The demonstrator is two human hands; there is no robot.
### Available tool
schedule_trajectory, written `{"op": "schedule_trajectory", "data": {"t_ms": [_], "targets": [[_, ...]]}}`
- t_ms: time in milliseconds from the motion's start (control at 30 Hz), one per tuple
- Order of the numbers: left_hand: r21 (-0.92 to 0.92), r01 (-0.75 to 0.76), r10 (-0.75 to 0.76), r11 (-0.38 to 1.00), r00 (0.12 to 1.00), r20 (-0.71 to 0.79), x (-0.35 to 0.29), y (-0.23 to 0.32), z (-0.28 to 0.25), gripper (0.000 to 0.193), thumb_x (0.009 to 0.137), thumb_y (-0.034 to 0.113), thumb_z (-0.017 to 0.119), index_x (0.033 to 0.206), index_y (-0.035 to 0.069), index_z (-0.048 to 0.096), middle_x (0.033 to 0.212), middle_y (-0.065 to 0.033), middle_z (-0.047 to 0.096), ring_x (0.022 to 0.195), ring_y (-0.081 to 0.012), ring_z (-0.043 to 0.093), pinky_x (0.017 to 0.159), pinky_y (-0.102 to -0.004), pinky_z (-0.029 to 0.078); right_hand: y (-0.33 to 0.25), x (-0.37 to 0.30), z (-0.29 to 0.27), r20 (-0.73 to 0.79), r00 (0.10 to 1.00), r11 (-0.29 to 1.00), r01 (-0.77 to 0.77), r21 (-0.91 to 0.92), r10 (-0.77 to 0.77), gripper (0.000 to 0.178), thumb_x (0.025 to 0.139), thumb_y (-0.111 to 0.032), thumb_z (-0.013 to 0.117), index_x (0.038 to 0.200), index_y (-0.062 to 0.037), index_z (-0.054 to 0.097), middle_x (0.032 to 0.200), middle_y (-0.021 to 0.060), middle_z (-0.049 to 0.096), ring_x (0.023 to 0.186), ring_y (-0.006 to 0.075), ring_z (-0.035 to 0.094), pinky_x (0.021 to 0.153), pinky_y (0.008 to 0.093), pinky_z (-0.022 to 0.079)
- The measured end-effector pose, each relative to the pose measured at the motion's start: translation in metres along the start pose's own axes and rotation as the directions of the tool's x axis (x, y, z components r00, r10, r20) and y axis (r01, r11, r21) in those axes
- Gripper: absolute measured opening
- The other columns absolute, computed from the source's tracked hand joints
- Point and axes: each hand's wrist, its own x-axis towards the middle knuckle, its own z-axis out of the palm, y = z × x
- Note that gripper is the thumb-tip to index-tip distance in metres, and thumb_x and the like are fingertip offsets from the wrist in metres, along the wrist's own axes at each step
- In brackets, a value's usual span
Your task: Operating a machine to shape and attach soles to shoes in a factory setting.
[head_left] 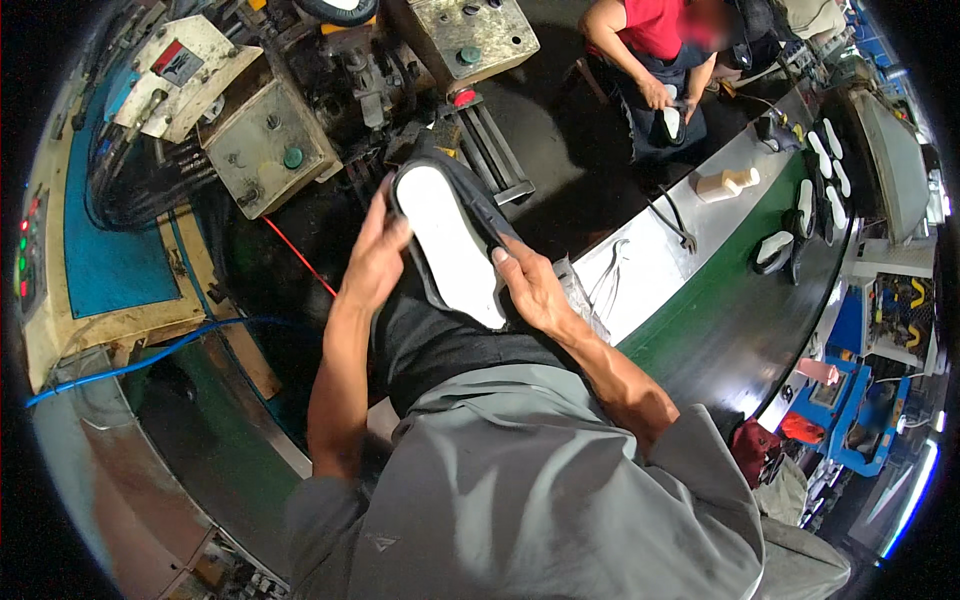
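In front of my lap I hold a black shoe upper (pixel 478 205) with its long white underside (pixel 438 235) turned up toward me. My left hand (pixel 375 258) grips its left edge, fingers wrapped round the side near the far end. On the opposite side, closer to me, my right hand (pixel 530 288) clasps the edge with the thumb on top by the white face. The far end tilts to the left. My palms and some fingertips are hidden behind the shoe.
Ahead stand grimy machines with a control box (pixel 272 150) and another box (pixel 470 45). To the right, a metal ledge (pixel 640 265) with a pale bottle (pixel 722 185) borders a green conveyor belt (pixel 690 310) carrying several shoes (pixel 773 250). A co-worker in red (pixel 655 40) handles another shoe.
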Motion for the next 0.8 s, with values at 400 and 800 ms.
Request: {"op": "schedule_trajectory", "data": {"t_ms": [400, 800], "targets": [[0.343, -0.047, 0.060, 0.938, 0.998, -0.028, 0.024, 0.015, 0.031, 0.069, 0.104, 0.036, 0.074, 0.158, -0.001, 0.052, 0.143, -0.0133, 0.064, 0.129, -0.0206, 0.060, 0.116, -0.0342, 0.043, -0.059, 0.083, -0.016, 0.253, 0.963, 0.995, 0.097, -0.017, -0.090, 0.097, 0.098, -0.053, 0.078, 0.167, 0.0012, 0.036, 0.156, 0.0292, 0.056, 0.139, 0.0369, 0.058, 0.117, 0.0454, 0.046], [0.664, -0.187, 0.326, 0.724, 0.941, -0.090, 0.025, 0.005, 0.043, 0.052, 0.104, 0.030, 0.073, 0.147, 0.001, 0.064, 0.137, -0.0156, 0.071, 0.125, -0.0243, 0.065, 0.110, -0.0392, 0.050, -0.043, 0.080, 0.001, 0.013, 0.941, 0.927, 0.336, -0.168, -0.339, 0.078, 0.097, -0.038, 0.081, 0.159, -0.0007, 0.051, 0.150, 0.0251, 0.061, 0.135, 0.0417, 0.056, 0.118, 0.0479, 0.044]]}}
